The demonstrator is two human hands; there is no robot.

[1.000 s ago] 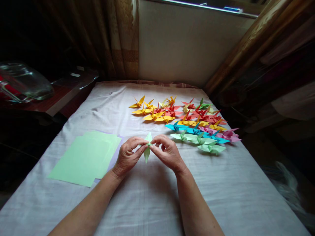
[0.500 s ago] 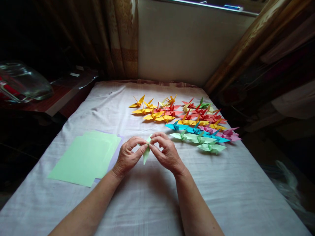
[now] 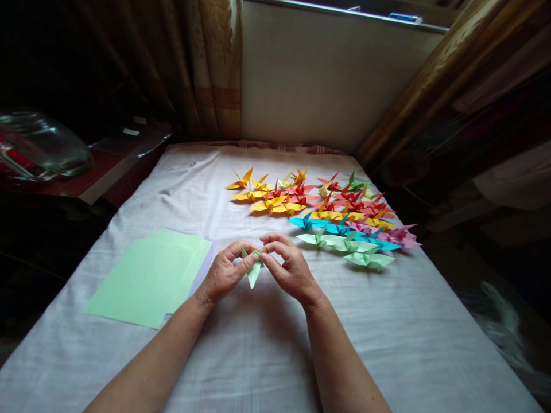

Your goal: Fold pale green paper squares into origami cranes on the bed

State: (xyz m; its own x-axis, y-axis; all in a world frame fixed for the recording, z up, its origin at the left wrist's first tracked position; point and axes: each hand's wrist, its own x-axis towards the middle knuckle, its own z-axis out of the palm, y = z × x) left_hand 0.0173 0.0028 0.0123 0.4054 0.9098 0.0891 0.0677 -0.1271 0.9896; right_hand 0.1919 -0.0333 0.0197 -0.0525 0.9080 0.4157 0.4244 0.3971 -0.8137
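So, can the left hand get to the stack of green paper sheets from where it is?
Probably yes. The green sheets lie flat just left of the left hand, with only bare cloth between. But that hand pinches the folded green paper together with the right hand.

Both forearms are bare right down to the left hand (image 3: 224, 274) and right hand (image 3: 291, 269); no sleeves, rings or watch show.

No readable txt, labels, brands or nos. on anything in view.
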